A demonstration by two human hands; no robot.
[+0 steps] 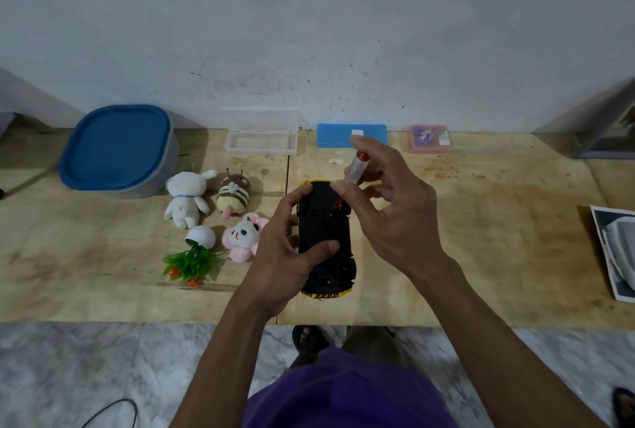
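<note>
While it is turned belly-up at the middle of the wooden table [481, 221], the toy car [324, 221] shows a black underside with a yellow rim; it serves as the clock centre below, 12 o'clock being towards the wall.

1. Left hand [285, 256]: comes in from 7 o'clock and grasps the toy car, thumb pressed on the underside and forefinger curled over the far end.
2. Right hand [395, 214]: at 2 o'clock, pinches the screwdriver [355, 170] between thumb and fingers.
3. Screwdriver: clear handle, red cap, tilted, cap towards 1 o'clock. Its tip points down at the far end of the underside; the shaft is hidden behind the fingers, so contact cannot be told.
4. Blue case [335, 135]: 12 o'clock, against the wall.
5. Pink box [429, 138]: 1 o'clock, against the wall.
6. Clear plastic box [261, 142], lid open: 11 o'clock.
7. Blue-lidded tub [117, 149]: 10 o'clock, well apart.
8. Bee plush [233, 195] and white rabbit plush [187, 199]: 9 to 10 o'clock, side by side.
9. Pink panda plush [242, 237]: 9 o'clock, just beside the left hand.
10. White plant pot [201, 237]: 9 o'clock, tipped over, green leaves towards 8 o'clock.
11. Printed sheet [618, 249]: 3 o'clock, at the table's edge.
</note>
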